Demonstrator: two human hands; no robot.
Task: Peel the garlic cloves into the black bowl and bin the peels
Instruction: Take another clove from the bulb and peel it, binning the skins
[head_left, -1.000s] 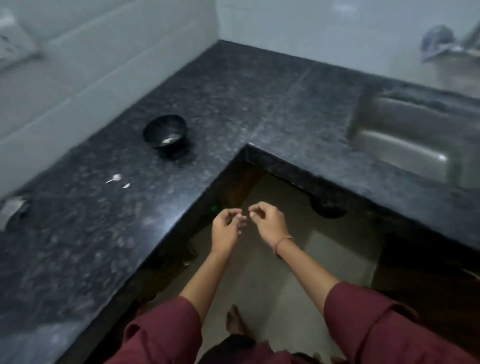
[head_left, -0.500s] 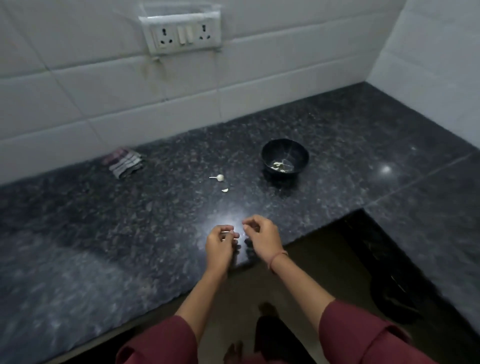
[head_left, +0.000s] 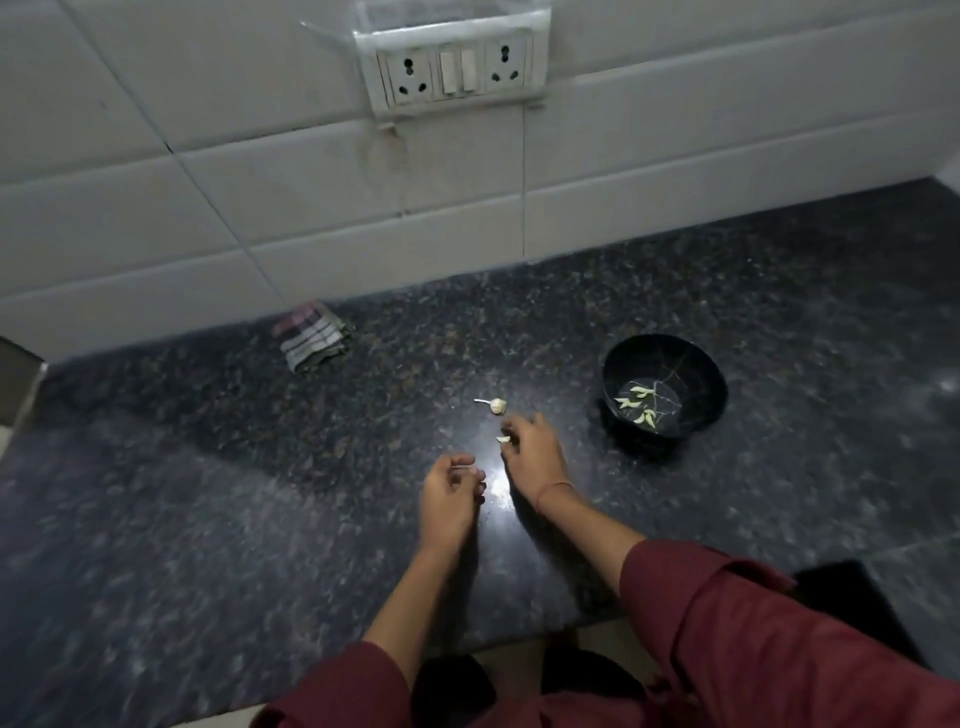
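Note:
The black bowl (head_left: 623, 364) stands on the dark granite counter (head_left: 208, 519) at the right and holds several peeled garlic cloves (head_left: 641, 405). Left of the bowl lies a small garlic piece with a stem (head_left: 496, 405). Just in front of that piece, my right hand (head_left: 537, 460) reaches over the counter, and its thumb and fingertips close round a single garlic clove (head_left: 503, 439). My left hand (head_left: 449, 496) hovers beside it, nearer to me. Its fingers are loosely curled, and I see nothing in it.
A folded striped cloth (head_left: 314, 343) lies by the tiled wall at the back left. A socket panel (head_left: 457, 67) sits on the wall above. The counter's front edge runs just under my forearms, and the counter turns a corner at the right.
My view has swung from the floor gap back to the counter. Both hands have moved forward over it, and my right hand has reached the loose clove near the stem piece.

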